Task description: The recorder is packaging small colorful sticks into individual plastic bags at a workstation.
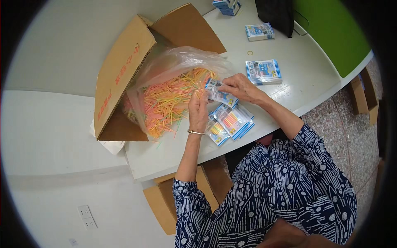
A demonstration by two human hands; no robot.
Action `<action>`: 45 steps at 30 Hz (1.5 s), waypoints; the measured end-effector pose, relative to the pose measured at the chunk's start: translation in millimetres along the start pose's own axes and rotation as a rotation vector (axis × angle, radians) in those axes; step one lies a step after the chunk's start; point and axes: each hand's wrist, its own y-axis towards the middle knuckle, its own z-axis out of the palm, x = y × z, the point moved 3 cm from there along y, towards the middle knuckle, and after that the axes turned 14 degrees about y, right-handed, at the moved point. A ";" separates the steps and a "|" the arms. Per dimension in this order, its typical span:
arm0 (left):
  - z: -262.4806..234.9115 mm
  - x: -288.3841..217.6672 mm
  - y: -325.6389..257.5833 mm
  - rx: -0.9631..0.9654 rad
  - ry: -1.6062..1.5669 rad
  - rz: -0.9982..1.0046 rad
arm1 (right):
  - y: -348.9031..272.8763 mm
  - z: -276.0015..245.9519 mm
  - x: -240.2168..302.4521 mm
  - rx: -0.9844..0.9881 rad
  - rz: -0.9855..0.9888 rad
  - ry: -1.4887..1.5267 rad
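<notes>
My right hand (243,88) pinches a small clear plastic packet (221,95) with blue and white print. At the packet's left end my left hand (198,110), with a bangle at its wrist, has its fingers closed. Pink and orange sticks show around those fingertips, but what they grip is unclear. Just left of it, thin coloured sticks (165,101) fill a large clear plastic bag (186,58) inside a tipped cardboard box (120,78). Below my hands several packets (232,120) lie overlapping, with coloured sticks visible inside them.
Farther back on the white table (302,84) lie a stack of flat packets (264,71), another stack (259,32), a rubber band (249,53) and small blue-white bundles (228,6). A black bag (276,15) stands by a green panel (335,33). Open cartons (165,202) sit below the table edge.
</notes>
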 end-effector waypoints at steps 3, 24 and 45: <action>1.1 0.4 1.0 -0.041 -0.169 -0.028 | 2.1 -1.6 -3.9 0.040 0.052 -0.051; -17.8 -15.2 15.2 -0.165 -0.513 -0.075 | 0.8 -2.3 -19.0 0.145 0.136 0.306; 9.5 -40.1 17.1 -0.024 -0.492 0.151 | -7.5 6.5 -25.0 0.269 0.352 0.797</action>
